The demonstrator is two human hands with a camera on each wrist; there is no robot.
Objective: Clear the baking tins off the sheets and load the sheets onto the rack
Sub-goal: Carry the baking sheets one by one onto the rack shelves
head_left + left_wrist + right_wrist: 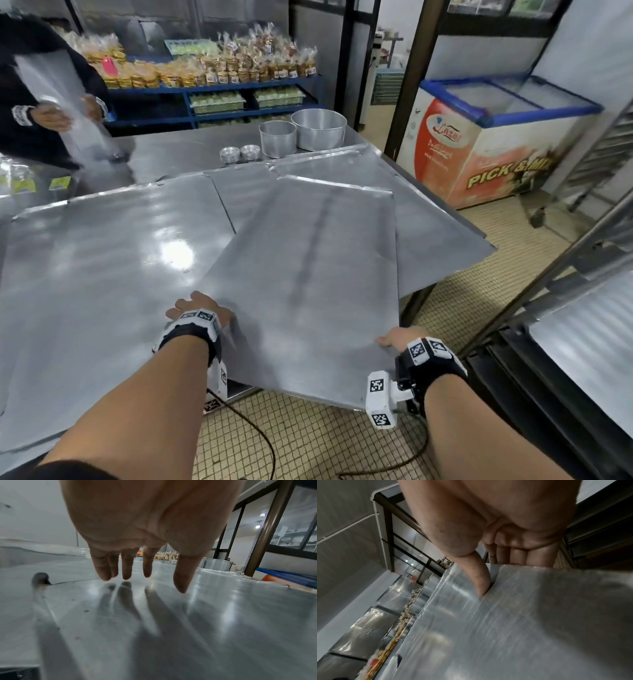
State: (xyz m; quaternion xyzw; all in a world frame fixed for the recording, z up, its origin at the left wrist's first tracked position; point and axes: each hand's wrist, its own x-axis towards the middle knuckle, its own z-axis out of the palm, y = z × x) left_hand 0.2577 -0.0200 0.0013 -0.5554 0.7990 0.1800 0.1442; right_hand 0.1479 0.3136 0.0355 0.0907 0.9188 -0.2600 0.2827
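Observation:
A large grey baking sheet (308, 274) lies askew on the steel table, its near end hanging past the table edge over the floor. My right hand (394, 341) grips its near right corner: the thumb (479, 580) presses on top and the fingers (518, 555) curl under the edge. My left hand (198, 306) rests at the sheet's left edge with straight, spread fingers (127, 568) touching the metal. Two round baking tins (318, 128) (277, 138) and small stacked tart tins (239, 154) stand at the table's far end, off the sheets.
More sheets lie on the table, one at the left (102, 246) and one under the held sheet's right side (435, 219). A metal rack (582, 308) stands close on my right. A chest freezer (486, 144) is behind it. Another person (51, 116) handles plastic bags at far left.

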